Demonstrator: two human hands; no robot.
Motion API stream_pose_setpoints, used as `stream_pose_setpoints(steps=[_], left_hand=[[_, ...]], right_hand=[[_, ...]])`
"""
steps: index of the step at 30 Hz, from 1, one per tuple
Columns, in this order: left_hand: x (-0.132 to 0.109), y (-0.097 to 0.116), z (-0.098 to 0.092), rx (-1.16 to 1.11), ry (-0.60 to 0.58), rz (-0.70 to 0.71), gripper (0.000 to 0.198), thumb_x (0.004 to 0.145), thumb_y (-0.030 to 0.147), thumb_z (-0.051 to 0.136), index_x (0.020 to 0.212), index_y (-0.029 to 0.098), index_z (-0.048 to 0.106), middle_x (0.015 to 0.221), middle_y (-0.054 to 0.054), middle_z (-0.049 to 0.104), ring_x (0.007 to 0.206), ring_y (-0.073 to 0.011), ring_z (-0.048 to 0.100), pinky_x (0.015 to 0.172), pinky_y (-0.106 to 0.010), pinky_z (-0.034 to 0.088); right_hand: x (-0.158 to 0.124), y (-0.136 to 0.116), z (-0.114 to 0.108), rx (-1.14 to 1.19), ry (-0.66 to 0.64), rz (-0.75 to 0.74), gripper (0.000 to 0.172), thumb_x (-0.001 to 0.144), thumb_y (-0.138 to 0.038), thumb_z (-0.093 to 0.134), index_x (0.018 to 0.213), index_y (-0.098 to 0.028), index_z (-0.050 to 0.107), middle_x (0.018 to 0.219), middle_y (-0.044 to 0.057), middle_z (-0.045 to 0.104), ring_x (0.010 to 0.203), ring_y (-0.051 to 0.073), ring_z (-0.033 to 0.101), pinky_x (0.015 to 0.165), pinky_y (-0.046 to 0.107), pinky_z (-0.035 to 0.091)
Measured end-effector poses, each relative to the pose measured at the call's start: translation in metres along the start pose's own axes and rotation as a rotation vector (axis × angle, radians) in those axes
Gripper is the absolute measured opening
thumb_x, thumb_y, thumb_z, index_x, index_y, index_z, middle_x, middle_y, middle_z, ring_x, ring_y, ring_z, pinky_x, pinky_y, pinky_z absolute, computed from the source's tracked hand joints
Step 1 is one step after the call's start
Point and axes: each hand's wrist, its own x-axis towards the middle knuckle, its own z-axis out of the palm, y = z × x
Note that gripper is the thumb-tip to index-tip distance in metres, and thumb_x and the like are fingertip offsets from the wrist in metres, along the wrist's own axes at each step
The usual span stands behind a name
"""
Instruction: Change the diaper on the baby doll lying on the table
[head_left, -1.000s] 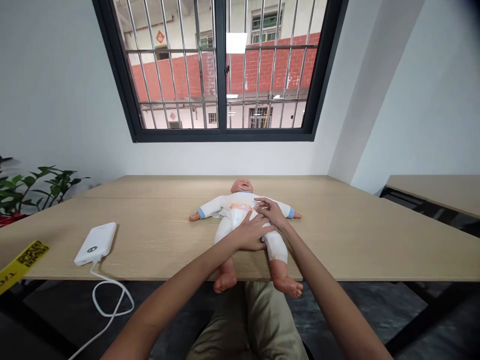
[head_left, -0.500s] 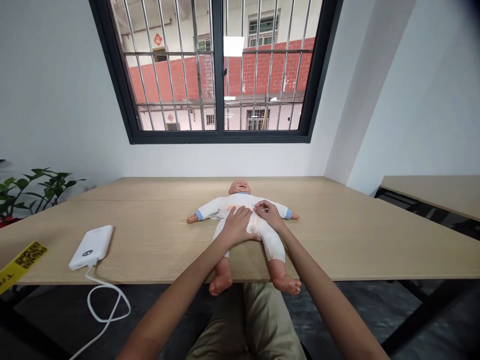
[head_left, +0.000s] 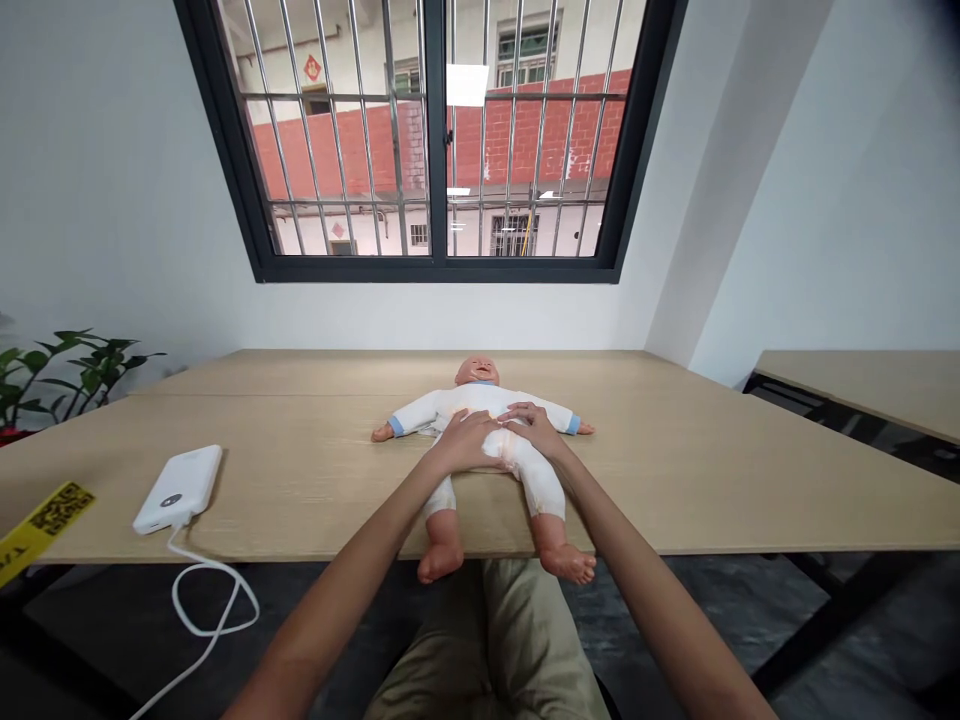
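Note:
A baby doll (head_left: 474,400) in a white suit with blue cuffs and collar lies face up on the table, its head toward the window and its bare feet over the front edge. My left hand (head_left: 469,442) rests on the doll's waist and hip, fingers stretched over the belly and thumb lower down near the crotch. From the other side, my right hand (head_left: 535,428) lies on the belly, its fingers extended leftward toward the left hand's fingertips. The cloth under both palms is hidden. Pale orange stains show on the suit.
On the wooden table (head_left: 300,480) at left lies a white power bank (head_left: 180,488); its white cable (head_left: 217,630) hangs over the front edge. A yellow tag (head_left: 45,530) and a leafy plant (head_left: 82,370) are farther left. A barred window (head_left: 439,268) stands behind.
My right hand's fingers, bent and drawn together before, now reach farther left across the belly. My left hand has shifted slightly left. The whole view has moved a little.

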Motion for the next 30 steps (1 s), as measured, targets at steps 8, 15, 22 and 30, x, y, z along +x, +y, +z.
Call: stream_pose_setpoints(steps=[8,15,22,30], left_hand=[[0.001,-0.066,-0.039,-0.435,0.346,-0.188,0.035,0.088,0.040,0.048,0.097,0.013,0.068,0.099,-0.013,0.071,0.087,-0.0212,0.064,0.078,-0.031,0.049],[-0.025,-0.112,-0.040,-0.245,0.223,-0.318,0.014,0.072,0.014,0.054,0.075,0.014,0.067,0.079,-0.006,0.071,0.073,-0.0172,0.061,0.068,-0.027,0.047],[-0.031,-0.125,-0.029,-0.010,0.081,-0.382,0.038,0.060,0.001,0.050,0.089,0.015,0.069,0.101,-0.009,0.071,0.093,-0.0235,0.061,0.085,-0.031,0.045],[-0.037,-0.130,-0.030,0.065,0.059,-0.500,0.024,0.065,0.006,0.055,0.084,0.014,0.069,0.092,-0.009,0.070,0.087,-0.0223,0.062,0.075,-0.027,0.044]], right_hand=[[0.003,0.009,-0.003,-0.041,-0.037,-0.113,0.017,0.076,-0.037,0.066,0.084,-0.024,0.075,0.099,0.006,0.069,0.103,0.025,0.059,0.099,0.042,0.040],[0.001,0.005,-0.002,-0.149,-0.017,-0.054,0.023,0.082,-0.043,0.058,0.091,-0.025,0.070,0.104,0.004,0.068,0.108,0.025,0.056,0.102,0.044,0.036],[0.000,-0.006,0.000,-0.079,-0.032,-0.052,0.023,0.084,-0.044,0.056,0.089,-0.024,0.068,0.101,0.005,0.069,0.102,0.024,0.060,0.095,0.039,0.041],[-0.001,-0.006,0.001,-0.056,-0.034,-0.033,0.026,0.084,-0.047,0.057,0.090,-0.025,0.069,0.103,0.005,0.068,0.106,0.024,0.058,0.101,0.040,0.038]])
